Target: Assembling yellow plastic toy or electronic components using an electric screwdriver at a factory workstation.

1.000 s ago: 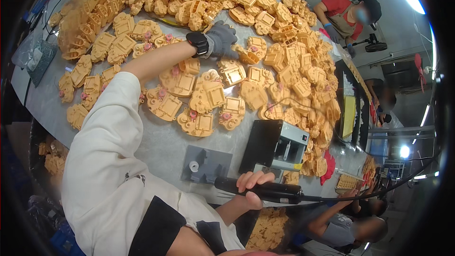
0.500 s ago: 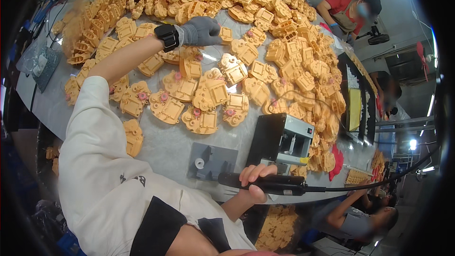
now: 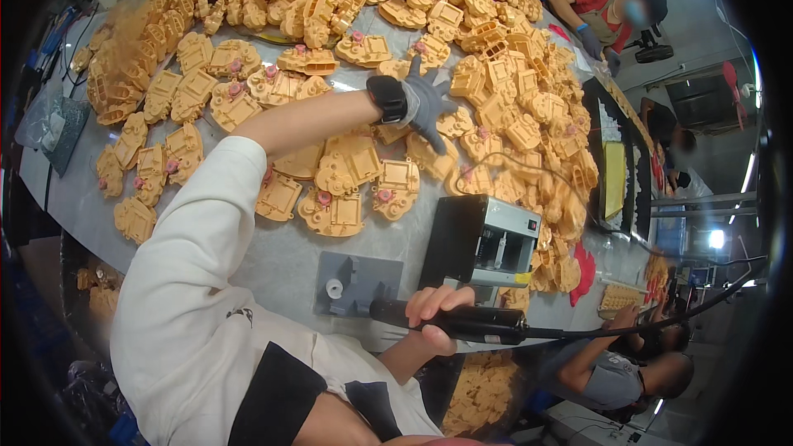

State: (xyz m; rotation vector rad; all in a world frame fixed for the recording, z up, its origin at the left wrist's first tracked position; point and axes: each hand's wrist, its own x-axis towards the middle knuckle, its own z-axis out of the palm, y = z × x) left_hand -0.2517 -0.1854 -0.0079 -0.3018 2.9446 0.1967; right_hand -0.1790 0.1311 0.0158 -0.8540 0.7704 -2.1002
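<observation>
My left hand (image 3: 425, 107), in a grey glove with a dark watch at the wrist, reaches over the table with its fingers spread. It hovers at or just above the orange-yellow plastic housings (image 3: 439, 157); whether it touches one I cannot tell. My bare right hand (image 3: 438, 314) is wrapped round a black electric screwdriver (image 3: 496, 326), held level near the table's front edge, its cable running off to the right. Left of the screwdriver lies a grey fixture plate (image 3: 372, 281) with a white round piece (image 3: 334, 287). Several nearby housings carry small pink parts (image 3: 385, 195).
A black and silver screw feeder (image 3: 483, 239) stands right of the fixture plate. Heaped housings (image 3: 529, 116) cover the table's back and right side. A plastic bag (image 3: 54, 124) lies far left. A co-worker in red (image 3: 591, 4) stands at the far right; others are nearer.
My left hand has moved right and opened from a closed shape to spread fingers. Several housings at the left and back lie differently. My right hand still holds the screwdriver, nearly in place.
</observation>
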